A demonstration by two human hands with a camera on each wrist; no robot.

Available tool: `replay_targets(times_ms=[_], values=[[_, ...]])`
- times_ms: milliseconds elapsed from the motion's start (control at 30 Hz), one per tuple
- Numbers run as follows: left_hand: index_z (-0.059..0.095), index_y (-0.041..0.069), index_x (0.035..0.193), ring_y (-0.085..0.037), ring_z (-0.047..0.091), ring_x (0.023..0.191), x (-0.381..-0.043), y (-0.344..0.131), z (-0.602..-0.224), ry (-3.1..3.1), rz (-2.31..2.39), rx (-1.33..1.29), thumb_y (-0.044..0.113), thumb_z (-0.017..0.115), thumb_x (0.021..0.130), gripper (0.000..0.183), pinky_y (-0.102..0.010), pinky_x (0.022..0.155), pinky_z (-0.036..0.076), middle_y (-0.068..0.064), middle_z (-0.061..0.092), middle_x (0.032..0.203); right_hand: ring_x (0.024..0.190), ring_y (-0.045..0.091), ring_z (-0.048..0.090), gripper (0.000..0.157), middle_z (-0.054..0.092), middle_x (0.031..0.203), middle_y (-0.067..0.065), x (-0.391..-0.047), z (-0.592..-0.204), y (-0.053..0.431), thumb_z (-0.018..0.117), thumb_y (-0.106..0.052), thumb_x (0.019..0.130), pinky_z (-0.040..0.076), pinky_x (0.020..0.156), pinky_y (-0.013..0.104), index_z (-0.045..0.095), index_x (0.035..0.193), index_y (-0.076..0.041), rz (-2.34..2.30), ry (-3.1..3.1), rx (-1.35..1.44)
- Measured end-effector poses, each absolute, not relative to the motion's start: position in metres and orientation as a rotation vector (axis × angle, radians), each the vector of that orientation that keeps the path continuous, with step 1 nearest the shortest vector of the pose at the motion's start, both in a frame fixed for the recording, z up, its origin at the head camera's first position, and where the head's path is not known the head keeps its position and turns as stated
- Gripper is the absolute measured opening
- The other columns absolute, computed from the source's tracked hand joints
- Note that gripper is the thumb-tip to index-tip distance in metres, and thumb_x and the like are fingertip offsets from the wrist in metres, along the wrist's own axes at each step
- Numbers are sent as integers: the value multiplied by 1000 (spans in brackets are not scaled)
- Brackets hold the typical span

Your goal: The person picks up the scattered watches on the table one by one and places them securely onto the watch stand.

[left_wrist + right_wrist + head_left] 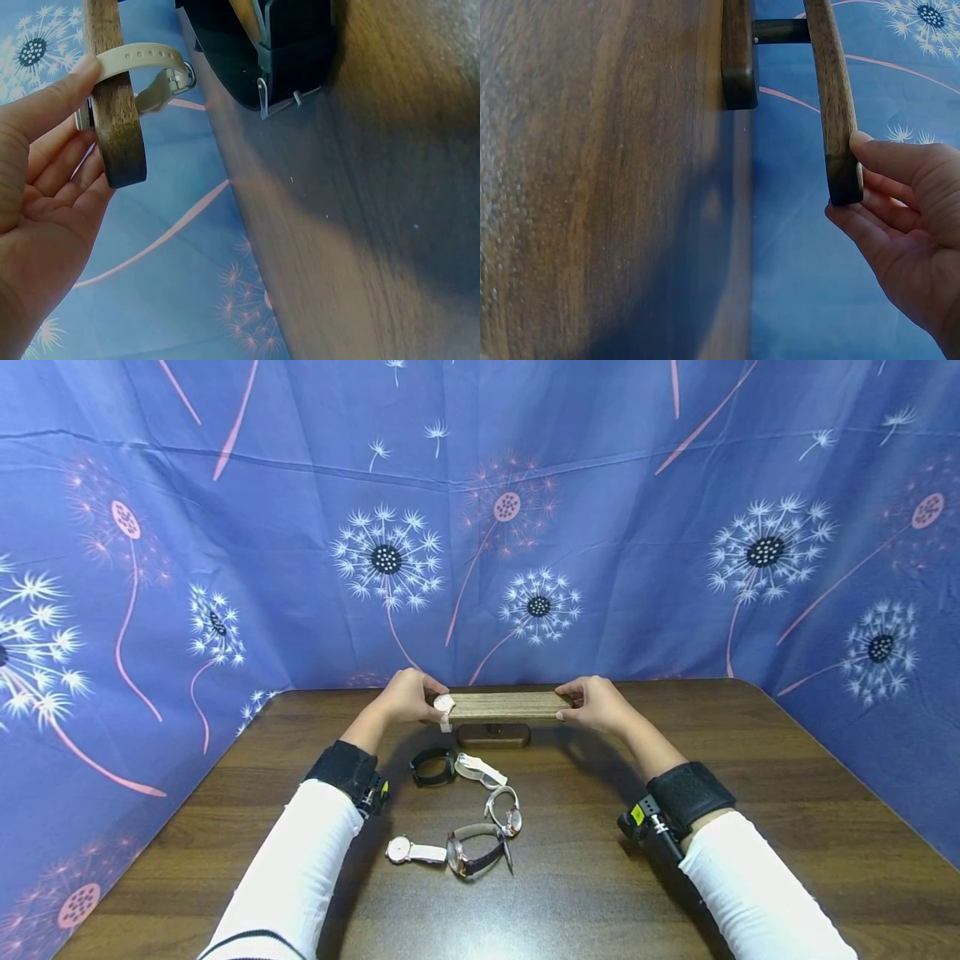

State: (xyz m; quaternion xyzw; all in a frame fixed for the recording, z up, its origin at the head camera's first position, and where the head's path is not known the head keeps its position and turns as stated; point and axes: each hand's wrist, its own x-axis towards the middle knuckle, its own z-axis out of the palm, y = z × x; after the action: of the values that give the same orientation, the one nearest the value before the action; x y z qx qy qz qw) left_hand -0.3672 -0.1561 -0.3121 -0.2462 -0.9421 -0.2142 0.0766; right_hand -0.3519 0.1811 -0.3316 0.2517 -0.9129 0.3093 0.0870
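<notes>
A wooden watch stand with a crossbar [502, 705] on a short post and base [492, 736] stands at the table's far side. At its left end a watch with a cream strap [142, 56] loops over the bar, its buckle hanging in the left wrist view. My left hand [408, 696] grips this watch against the bar, thumb on the strap and fingers behind. My right hand [597, 703] pinches the bar's right end [844, 176] between thumb and fingers. In the head view the watch's white dial [444, 702] faces up beside my left fingertips.
In front of the stand lie several watches: one black [432, 767], one white-strapped [480, 770], one with a pale band [504, 810], one dark-strapped [476, 852] and one small white [416, 851]. A patterned blue cloth [637, 568] hangs behind the brown table [600, 893].
</notes>
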Motion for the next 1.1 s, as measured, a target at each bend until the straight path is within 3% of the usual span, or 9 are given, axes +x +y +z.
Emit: replay_targets(times_ms=[533,900,1100], values=[[69,14,97,-8,59,72,-371,-148,-313,-2855,-691,-721,27,82,60,41,-25,65,48,3,67,87,84,22,60,41,64,97,14,-353,-331,179,71,-15,74,49,72,37,60,110,3,887,-2734,741],[69,11,98,-10,60,77,-368,-139,-311,-2887,-741,-685,23,82,60,42,-26,70,49,2,67,90,90,25,60,43,62,103,16,-353,-332,180,70,-16,76,49,75,37,58,112,2,922,-2758,716],[69,10,97,-7,60,73,-370,-137,-311,-2872,-745,-715,22,82,60,42,-24,68,49,2,68,86,85,23,61,41,64,97,15,-354,-332,179,71,-14,74,50,73,37,60,109,4,876,-2725,747]])
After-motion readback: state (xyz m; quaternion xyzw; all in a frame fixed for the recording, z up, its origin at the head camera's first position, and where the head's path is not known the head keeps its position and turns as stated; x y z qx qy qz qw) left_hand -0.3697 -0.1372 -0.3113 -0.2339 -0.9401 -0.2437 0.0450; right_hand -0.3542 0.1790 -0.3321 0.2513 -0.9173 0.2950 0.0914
